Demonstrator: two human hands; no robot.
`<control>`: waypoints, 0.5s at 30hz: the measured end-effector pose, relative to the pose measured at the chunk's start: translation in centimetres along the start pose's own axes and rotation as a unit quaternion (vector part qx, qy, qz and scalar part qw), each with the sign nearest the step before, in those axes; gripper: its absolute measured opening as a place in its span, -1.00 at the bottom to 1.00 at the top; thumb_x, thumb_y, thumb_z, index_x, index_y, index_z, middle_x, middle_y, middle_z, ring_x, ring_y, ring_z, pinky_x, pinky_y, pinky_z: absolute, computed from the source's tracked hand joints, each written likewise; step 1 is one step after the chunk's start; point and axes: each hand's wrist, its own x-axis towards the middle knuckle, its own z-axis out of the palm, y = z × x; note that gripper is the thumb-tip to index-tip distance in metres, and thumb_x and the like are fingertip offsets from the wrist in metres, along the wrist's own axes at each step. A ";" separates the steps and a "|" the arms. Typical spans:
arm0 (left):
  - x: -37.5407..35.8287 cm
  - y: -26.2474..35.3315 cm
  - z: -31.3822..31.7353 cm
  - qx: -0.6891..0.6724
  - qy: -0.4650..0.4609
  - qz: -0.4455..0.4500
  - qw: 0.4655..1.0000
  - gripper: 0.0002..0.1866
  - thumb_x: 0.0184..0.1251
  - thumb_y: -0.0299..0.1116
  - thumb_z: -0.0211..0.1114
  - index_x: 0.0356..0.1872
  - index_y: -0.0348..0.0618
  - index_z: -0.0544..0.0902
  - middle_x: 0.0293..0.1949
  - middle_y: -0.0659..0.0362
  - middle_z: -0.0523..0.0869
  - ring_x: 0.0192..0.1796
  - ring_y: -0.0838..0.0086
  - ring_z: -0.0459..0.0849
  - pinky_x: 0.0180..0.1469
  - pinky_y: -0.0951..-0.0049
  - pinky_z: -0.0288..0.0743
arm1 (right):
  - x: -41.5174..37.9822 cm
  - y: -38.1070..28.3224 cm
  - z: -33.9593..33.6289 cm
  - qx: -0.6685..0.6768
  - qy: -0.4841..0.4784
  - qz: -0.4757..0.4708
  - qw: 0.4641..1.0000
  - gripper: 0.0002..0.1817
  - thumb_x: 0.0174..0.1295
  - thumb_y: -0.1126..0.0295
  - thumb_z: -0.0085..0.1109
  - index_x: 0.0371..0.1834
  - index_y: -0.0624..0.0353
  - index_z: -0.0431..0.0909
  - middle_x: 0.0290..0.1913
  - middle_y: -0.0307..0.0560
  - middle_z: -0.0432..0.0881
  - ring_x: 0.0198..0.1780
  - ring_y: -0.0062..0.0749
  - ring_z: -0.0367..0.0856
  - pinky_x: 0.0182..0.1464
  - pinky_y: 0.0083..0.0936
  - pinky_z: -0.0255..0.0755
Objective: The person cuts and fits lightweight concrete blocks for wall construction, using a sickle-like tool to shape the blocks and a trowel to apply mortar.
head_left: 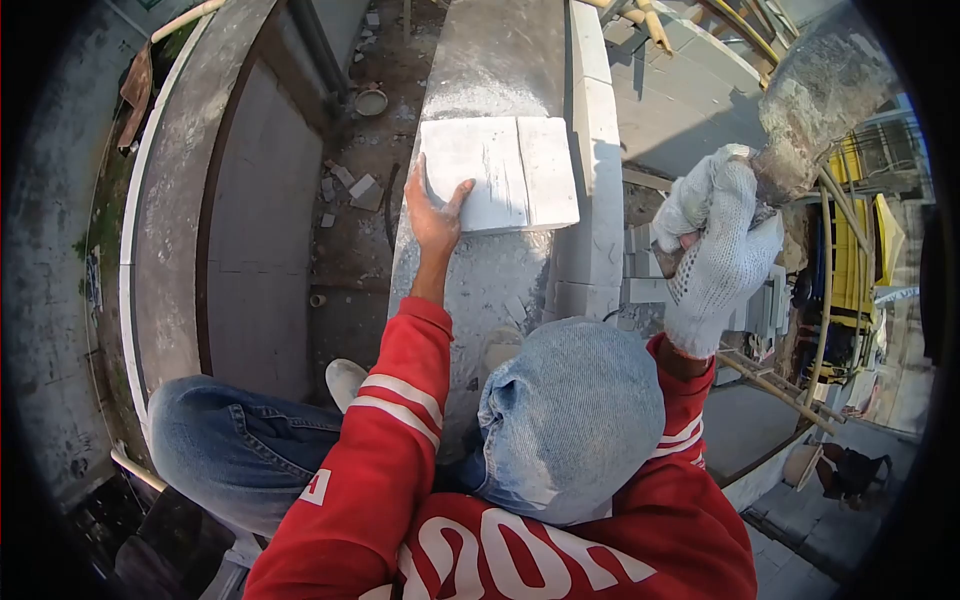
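Observation:
A white lightweight concrete block point(475, 172) lies on top of the wall, with a dark line running across it near its right end. My bare left hand point(435, 215) grips its left edge, the thumb on the top face and the fingers along the side. To the right, my right hand point(718, 245), in a white knitted glove, is raised well apart from the block. It is closed round the handle of a trowel point(828, 95), whose broad, mortar-smeared blade points up and away. Part of the handle's end shows below the fingers.
I sit astride the dusty wall top point(490, 45), a row of white blocks point(595, 130) along its right side. Broken pieces point(367, 192) and a round bucket point(371, 102) lie below left. Bamboo poles point(775, 388) stand at right. A person point(850, 475) is far below right.

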 end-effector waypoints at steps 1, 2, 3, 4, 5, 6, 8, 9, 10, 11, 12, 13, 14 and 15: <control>0.0 0.1 -0.2 0.010 0.000 0.012 1.000 -0.01 0.10 -0.17 0.71 0.52 -0.31 0.39 0.39 -0.18 0.50 0.46 -0.04 0.45 0.52 0.07 0.29 | -0.7 -0.2 -0.3 0.317 -0.003 0.198 0.928 -0.75 0.53 0.24 0.19 -0.09 0.25 0.53 -0.52 -0.25 0.50 -0.57 -0.62 0.45 -0.60 -0.59 0.26; 0.0 -0.1 -0.4 0.011 0.003 0.011 1.000 -0.01 0.10 -0.17 0.71 0.52 -0.31 0.39 0.39 -0.18 0.50 0.46 -0.04 0.45 0.52 0.07 0.29 | -3.3 2.2 1.1 0.274 0.036 0.266 0.923 -0.73 0.50 0.29 0.24 0.05 0.29 0.56 -0.30 -0.06 0.60 -0.34 -0.43 0.58 -0.36 -0.38 0.43; 0.0 -0.2 -0.3 0.009 0.007 0.023 1.000 -0.02 0.10 -0.18 0.71 0.52 -0.31 0.39 0.39 -0.18 0.51 0.46 -0.04 0.46 0.52 0.07 0.29 | -7.3 6.5 3.0 0.230 0.077 0.328 0.913 -0.65 0.46 0.35 0.29 0.19 0.32 0.58 -0.08 0.14 0.70 -0.12 -0.25 0.71 -0.13 -0.17 0.59; 0.1 -0.3 -0.1 0.006 0.009 0.038 0.999 -0.02 0.10 -0.19 0.71 0.51 -0.31 0.39 0.38 -0.19 0.51 0.45 -0.04 0.46 0.52 0.07 0.29 | -11.9 9.3 4.4 -0.117 -0.042 0.198 0.972 -0.52 0.37 0.16 0.35 0.14 0.35 0.59 -0.17 0.17 0.74 -0.08 -0.09 0.74 -0.01 -0.10 0.56; 0.2 -0.3 0.1 0.001 0.011 0.043 0.999 -0.02 0.10 -0.19 0.71 0.51 -0.31 0.39 0.38 -0.19 0.51 0.45 -0.04 0.46 0.52 0.07 0.29 | -16.0 11.7 5.2 -0.448 -0.150 0.038 0.881 -0.37 0.28 -0.03 0.40 0.09 0.38 0.60 -0.26 0.21 0.78 -0.04 0.07 0.76 0.10 -0.02 0.53; 0.1 -0.5 0.2 -0.012 0.011 0.033 0.999 -0.02 0.10 -0.19 0.71 0.51 -0.31 0.39 0.38 -0.19 0.51 0.45 -0.05 0.46 0.52 0.07 0.30 | -17.6 14.0 4.9 -0.157 -0.328 0.381 0.850 -0.40 0.27 -0.06 0.32 -0.06 0.39 0.64 -0.35 0.17 0.72 -0.17 -0.10 0.76 -0.03 -0.12 0.54; 0.3 -1.2 0.4 -0.006 0.016 0.056 0.998 -0.02 0.11 -0.21 0.71 0.52 -0.31 0.38 0.38 -0.21 0.50 0.43 -0.06 0.47 0.50 0.07 0.31 | -14.9 12.0 5.3 -0.095 -0.322 0.417 0.845 -0.47 0.28 0.00 0.31 -0.15 0.40 0.62 -0.42 0.12 0.66 -0.26 -0.19 0.73 -0.13 -0.18 0.53; 0.2 -1.8 0.5 0.000 0.016 0.051 0.999 -0.02 0.11 -0.21 0.71 0.52 -0.31 0.38 0.38 -0.21 0.50 0.43 -0.06 0.47 0.50 0.07 0.31 | -14.7 10.6 4.8 -0.044 -0.332 0.468 0.818 -0.52 0.28 0.07 0.29 -0.24 0.40 0.60 -0.50 0.06 0.61 -0.35 -0.28 0.70 -0.22 -0.25 0.52; -0.6 -1.5 0.1 -0.008 0.011 0.038 0.999 -0.03 0.11 -0.21 0.71 0.51 -0.31 0.39 0.37 -0.21 0.51 0.43 -0.05 0.47 0.49 0.07 0.32 | -14.7 10.7 3.8 0.007 -0.320 0.457 0.830 -0.56 0.31 0.09 0.28 -0.27 0.38 0.58 -0.54 -0.03 0.55 -0.44 -0.37 0.63 -0.33 -0.31 0.48; 0.0 -1.1 0.3 -0.025 0.013 0.039 0.999 -0.04 0.11 -0.22 0.71 0.51 -0.31 0.39 0.36 -0.20 0.51 0.42 -0.05 0.48 0.48 0.06 0.33 | -12.2 9.6 4.1 0.060 -0.300 0.432 0.848 -0.59 0.35 0.12 0.27 -0.30 0.35 0.57 -0.59 -0.12 0.50 -0.53 -0.46 0.56 -0.43 -0.38 0.44; -0.1 -0.6 0.1 -0.027 0.015 0.035 0.999 -0.06 0.11 -0.24 0.71 0.50 -0.31 0.41 0.33 -0.19 0.54 0.41 -0.04 0.49 0.47 0.06 0.34 | -10.2 7.5 3.1 0.067 -0.261 0.494 0.827 -0.64 0.42 0.15 0.23 -0.32 0.29 0.57 -0.59 -0.19 0.50 -0.58 -0.55 0.49 -0.53 -0.48 0.38; 0.2 -0.5 0.1 -0.028 0.015 0.039 0.999 -0.06 0.11 -0.24 0.71 0.50 -0.31 0.41 0.33 -0.19 0.54 0.41 -0.04 0.49 0.47 0.06 0.34 | -8.7 6.3 2.4 0.072 -0.216 0.469 0.853 -0.66 0.44 0.17 0.24 -0.30 0.27 0.56 -0.57 -0.24 0.50 -0.59 -0.58 0.46 -0.56 -0.52 0.35; 0.5 -0.5 0.1 -0.031 0.011 0.040 0.999 -0.06 0.12 -0.24 0.71 0.50 -0.31 0.41 0.32 -0.18 0.54 0.41 -0.03 0.49 0.46 0.07 0.34 | -7.4 5.5 1.7 0.075 -0.174 0.443 0.876 -0.68 0.46 0.18 0.25 -0.29 0.24 0.56 -0.55 -0.29 0.51 -0.61 -0.61 0.43 -0.58 -0.57 0.32; 0.1 -0.4 0.0 -0.030 0.006 0.036 0.999 -0.07 0.12 -0.25 0.71 0.49 -0.32 0.42 0.31 -0.18 0.55 0.40 -0.03 0.49 0.46 0.08 0.34 | -5.6 3.3 1.0 0.108 -0.135 0.381 0.908 -0.71 0.48 0.19 0.23 -0.25 0.21 0.55 -0.55 -0.28 0.49 -0.61 -0.64 0.42 -0.60 -0.59 0.26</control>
